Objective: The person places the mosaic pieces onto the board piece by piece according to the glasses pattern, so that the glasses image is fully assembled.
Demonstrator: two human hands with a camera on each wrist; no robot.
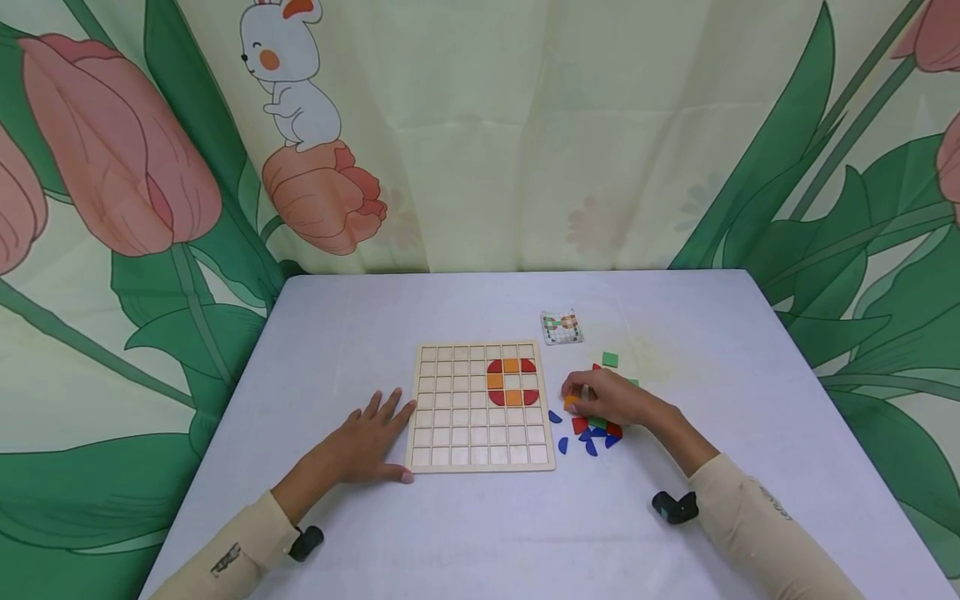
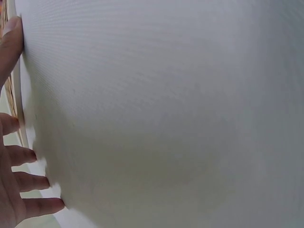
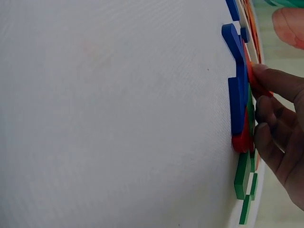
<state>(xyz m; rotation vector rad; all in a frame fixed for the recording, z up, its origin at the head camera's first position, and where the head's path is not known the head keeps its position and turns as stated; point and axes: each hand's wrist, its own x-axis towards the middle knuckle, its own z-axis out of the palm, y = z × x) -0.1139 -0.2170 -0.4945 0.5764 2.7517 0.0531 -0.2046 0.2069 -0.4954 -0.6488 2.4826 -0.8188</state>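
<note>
A wooden grid board (image 1: 457,437) lies flat on the table. In its upper right cells sit several rounded red pieces (image 1: 528,366) and three orange squares (image 1: 512,397). My left hand (image 1: 367,446) rests on the table at the board's left edge, fingers spread, fingertip and thumb against the frame; the left wrist view shows these straight fingers (image 2: 42,205). Right of the board, my right hand (image 1: 611,396) pinches an orange piece (image 1: 572,403) between thumb and fingers, over a loose pile. In the right wrist view the right hand (image 3: 285,118) partly hides the held piece.
Blue half-round pieces (image 1: 563,445), red pieces (image 1: 580,426) and green squares (image 1: 611,360) lie scattered around the right hand. A small pattern card (image 1: 562,327) lies beyond the board's upper right corner. A printed curtain (image 1: 480,167) hangs behind the white table (image 1: 480,533).
</note>
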